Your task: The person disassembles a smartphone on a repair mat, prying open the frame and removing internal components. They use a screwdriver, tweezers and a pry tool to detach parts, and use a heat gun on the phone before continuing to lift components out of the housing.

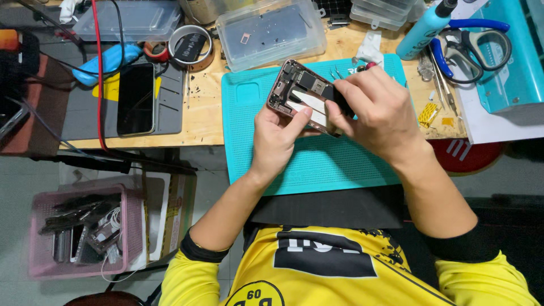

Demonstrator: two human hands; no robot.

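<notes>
Teal matting [317,164] on the bench is cushioning the work while the left hand [277,139] is propping the opened phone [300,96] tilted above it, fingers clasped around its edge; the right hand [377,110] is pinching a dark part inside.

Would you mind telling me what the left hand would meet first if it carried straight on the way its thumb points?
The left hand points up and right at the opened phone it already touches; beyond that, probably the right hand, though depth is unclear.
</notes>
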